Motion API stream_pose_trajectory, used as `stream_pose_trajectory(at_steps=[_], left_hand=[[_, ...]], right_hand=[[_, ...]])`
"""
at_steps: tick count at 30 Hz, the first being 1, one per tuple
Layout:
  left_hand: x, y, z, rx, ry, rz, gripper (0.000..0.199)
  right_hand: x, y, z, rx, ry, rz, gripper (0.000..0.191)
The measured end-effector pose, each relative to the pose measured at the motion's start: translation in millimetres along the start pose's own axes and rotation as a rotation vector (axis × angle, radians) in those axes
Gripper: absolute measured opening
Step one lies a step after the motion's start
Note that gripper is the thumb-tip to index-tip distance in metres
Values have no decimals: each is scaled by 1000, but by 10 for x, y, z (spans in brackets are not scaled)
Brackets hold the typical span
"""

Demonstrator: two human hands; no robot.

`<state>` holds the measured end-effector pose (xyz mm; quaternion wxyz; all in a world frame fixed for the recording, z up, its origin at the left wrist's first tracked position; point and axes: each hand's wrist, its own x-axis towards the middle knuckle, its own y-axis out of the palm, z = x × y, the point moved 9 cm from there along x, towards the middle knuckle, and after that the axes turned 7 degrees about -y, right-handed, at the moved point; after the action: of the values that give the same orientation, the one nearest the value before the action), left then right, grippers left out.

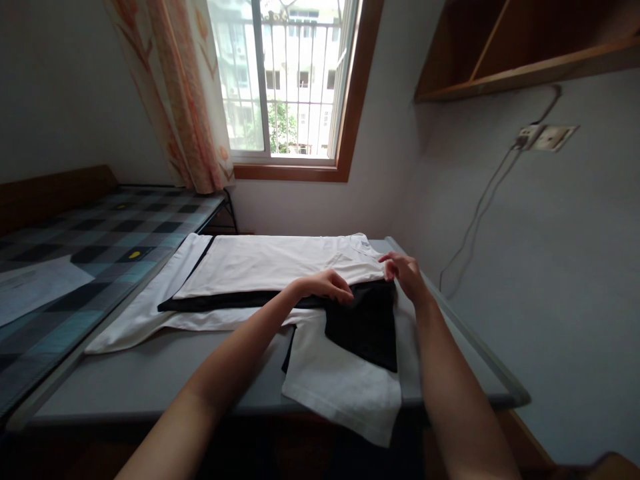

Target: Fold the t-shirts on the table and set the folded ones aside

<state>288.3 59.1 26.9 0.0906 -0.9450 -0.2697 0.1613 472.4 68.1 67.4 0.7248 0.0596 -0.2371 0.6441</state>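
Note:
A white T-shirt (270, 260) lies flat on top of a black T-shirt (367, 320), its neckline toward the right. Beneath them spreads another white shirt (340, 377), whose short sleeve hangs over the table's front edge. My left hand (330, 287) is closed, fingertips pinched at the black T-shirt near the top of its sleeve. At the shoulder end, my right hand (404, 272) has curled fingers on the edge of the upper white T-shirt, beside the black sleeve's corner. Its exact grip is partly hidden.
The shirts rest on a grey table (200, 380) with a raised rim. A checked bed (165, 220) with a paper sheet (40, 287) stands left. Behind are a curtain (185, 100) and a barred window (300, 87). A cable (477, 213) hangs from a wall socket (553, 138), below a shelf (525, 67).

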Motion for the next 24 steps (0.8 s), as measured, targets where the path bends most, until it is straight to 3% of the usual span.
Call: stream_pose_trajectory(at_steps=[2, 5, 9, 12, 14, 18, 21, 24], left_hand=[[-37, 192, -80, 114, 18, 184, 35], [-55, 201, -173, 162, 46, 203, 41], [-134, -213, -235, 181, 113, -84, 44], [-356, -613, -134, 323, 122, -366, 40], [-577, -806, -8, 443, 116, -489, 37], [-1134, -1057, 307, 655, 105, -571, 31], [-1587, -1256, 567, 770, 59, -606, 29], [-1947, -1422, 838, 742, 9, -608, 33]], right_hand=[[7, -54, 24, 27, -27, -68, 51], [32, 16, 14, -49, -51, -60, 56], [61, 258, -70, -249, -84, 85, 54], [52, 416, -194, -353, -81, 225, 43], [37, 463, -265, -401, -74, 298, 35], [-11, 496, -310, -566, -74, 406, 18], [-34, 482, -287, -813, -75, 398, 24], [-41, 461, -309, -955, -23, 360, 31]])
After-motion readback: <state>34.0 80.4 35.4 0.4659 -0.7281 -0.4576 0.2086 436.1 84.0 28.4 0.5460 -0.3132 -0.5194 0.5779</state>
